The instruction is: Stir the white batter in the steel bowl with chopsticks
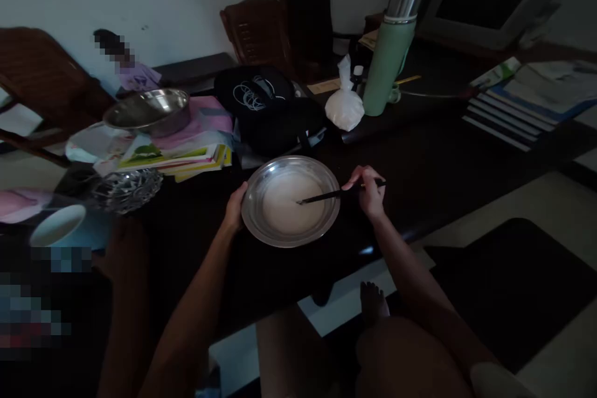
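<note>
A round, shiny metal bowl sits on the dark table near its front edge. Pale, milky-white stuff covers its bottom; whether it is liquid or paste I cannot tell. My left hand grips the bowl's left rim, its thumb by the edge and the other fingers hidden beneath. From the right, my right hand is closed around dark chopsticks. They slant across the bowl's right rim, with their tips in the white stuff. A knotted clear bag of white powder stands behind the bowl.
A green thermos stands back right, near stacked books. Black cases lie behind the bowl. At left are another metal basin, a glass dish and a light-blue cup beside another person's arm.
</note>
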The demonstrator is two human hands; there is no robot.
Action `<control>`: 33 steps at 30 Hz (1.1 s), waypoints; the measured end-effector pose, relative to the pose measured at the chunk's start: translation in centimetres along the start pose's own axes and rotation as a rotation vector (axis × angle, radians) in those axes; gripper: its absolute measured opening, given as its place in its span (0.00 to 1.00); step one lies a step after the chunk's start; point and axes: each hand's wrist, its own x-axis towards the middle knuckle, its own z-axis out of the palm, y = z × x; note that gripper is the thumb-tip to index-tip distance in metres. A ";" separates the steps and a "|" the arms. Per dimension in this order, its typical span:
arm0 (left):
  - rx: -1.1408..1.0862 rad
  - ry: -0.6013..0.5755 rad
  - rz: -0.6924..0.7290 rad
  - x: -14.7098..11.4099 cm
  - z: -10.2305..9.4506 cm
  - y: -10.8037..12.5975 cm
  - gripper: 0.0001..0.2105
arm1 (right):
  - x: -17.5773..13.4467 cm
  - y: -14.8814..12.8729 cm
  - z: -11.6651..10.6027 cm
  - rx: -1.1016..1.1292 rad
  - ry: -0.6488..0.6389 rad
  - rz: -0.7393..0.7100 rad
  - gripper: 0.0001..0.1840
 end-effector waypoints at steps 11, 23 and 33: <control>0.058 -0.001 0.099 0.6 -0.5 -0.4 0.21 | -0.1 0.2 0.0 -0.049 0.051 0.009 0.23; 0.009 -0.041 0.064 0.3 -0.3 -0.4 0.19 | -0.3 0.0 0.0 -0.019 0.004 0.058 0.21; 0.005 -0.069 0.090 0.1 0.0 -0.3 0.20 | -0.4 -0.4 0.2 -0.053 -0.010 0.017 0.22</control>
